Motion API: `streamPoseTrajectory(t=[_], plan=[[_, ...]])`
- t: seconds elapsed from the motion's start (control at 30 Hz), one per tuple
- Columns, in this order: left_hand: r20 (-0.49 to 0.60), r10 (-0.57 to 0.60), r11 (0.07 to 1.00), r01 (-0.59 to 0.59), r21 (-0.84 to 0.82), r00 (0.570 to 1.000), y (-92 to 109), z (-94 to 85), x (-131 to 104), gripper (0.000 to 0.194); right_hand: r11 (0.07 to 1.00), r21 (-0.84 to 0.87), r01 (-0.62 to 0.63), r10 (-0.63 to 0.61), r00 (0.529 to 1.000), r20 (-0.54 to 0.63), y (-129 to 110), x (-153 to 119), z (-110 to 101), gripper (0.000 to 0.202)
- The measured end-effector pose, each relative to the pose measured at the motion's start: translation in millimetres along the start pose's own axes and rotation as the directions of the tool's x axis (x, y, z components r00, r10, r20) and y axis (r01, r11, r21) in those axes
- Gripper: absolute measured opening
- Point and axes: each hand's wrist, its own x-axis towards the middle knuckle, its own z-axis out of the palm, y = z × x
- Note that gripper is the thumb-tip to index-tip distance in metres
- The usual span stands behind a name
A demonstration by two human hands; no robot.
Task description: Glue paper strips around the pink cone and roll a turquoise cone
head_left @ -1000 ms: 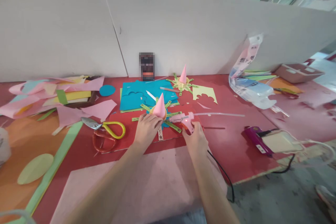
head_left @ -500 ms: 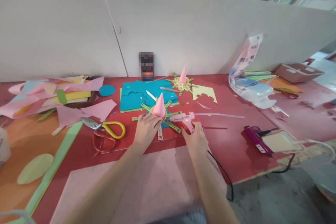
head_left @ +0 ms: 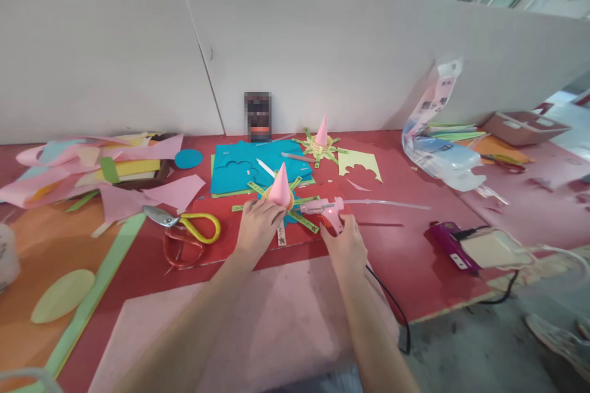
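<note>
My right hand is wrapped round the grip of a pink hot glue gun, which has a red light lit and a long clear glue stick out of its back. The nozzle points left at a paper craft. That craft has a pink paper cone upright on a blue base with green patterned strips spreading outward. My left hand has its fingers closed at the cone's foot, which they partly hide. A similar finished-looking craft with a pink cone stands farther back.
Yellow-and-red-handled scissors lie to the left, below a heap of paper scraps. Blue sheets lie behind the craft. Right are a plastic bag and a purple power strip; a black cord hangs over the table edge. A shoe shows on the floor.
The glue gun and my right hand have shifted very slightly right. My left hand stays at the cone. A shoe now shows more clearly on the floor at lower right.
</note>
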Motion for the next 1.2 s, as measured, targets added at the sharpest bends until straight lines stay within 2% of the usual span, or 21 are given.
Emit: streamPoseTrajectory(t=[0.37, 0.63, 1.2], plan=[[-0.06, 0.009, 0.997, -0.004, 0.077, 0.998, 4.0, -4.6, 1.2, 0.02, 1.0, 0.01, -0.025, 0.025, 1.0, 0.012, -0.4, 1.5, -1.7, 0.037], [0.025, -0.006, 0.999, 0.005, 0.038, 1.0, 6.8, -4.6, 2.7, 0.023, 1.0, 0.005, -0.01, 0.01, 1.0, -0.001, 0.4, 0.7, -0.6, 0.037], [0.017, 0.002, 0.997, -0.003, 0.073, 1.0, 6.5, -3.0, 2.7, 0.022, 1.0, 0.005, -0.018, 0.018, 1.0, 0.009, 0.9, 1.4, 0.9, 0.037]])
